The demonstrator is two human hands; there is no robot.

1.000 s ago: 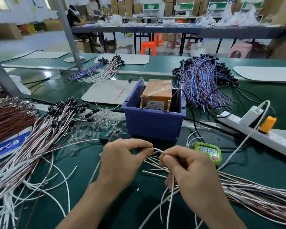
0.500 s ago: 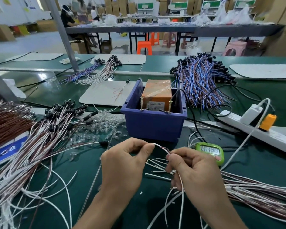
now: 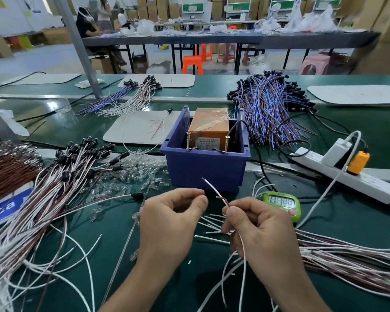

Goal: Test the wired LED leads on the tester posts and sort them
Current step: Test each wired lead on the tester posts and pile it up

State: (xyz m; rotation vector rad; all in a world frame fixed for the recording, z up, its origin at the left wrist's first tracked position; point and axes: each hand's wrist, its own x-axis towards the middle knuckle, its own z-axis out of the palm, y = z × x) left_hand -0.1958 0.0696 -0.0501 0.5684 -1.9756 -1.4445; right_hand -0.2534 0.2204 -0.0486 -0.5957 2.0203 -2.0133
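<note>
Lower centre, the right grip (image 3: 259, 235) pinches a thin two-wire lead (image 3: 212, 187), its white and brown tips splayed upward. The left grip (image 3: 169, 221) is curled, thumb on forefinger, nothing visible inside. Above, two brass screw posts (image 3: 188, 141) stand in a blue plastic bin (image 3: 203, 170).

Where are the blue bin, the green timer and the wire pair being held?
blue bin (image 3: 203, 172): head view, its bare front wall.
green timer (image 3: 282, 202): head view, its grey display.
held wire pair (image 3: 212, 189): head view, the white lead above the pinching fingers.
</note>
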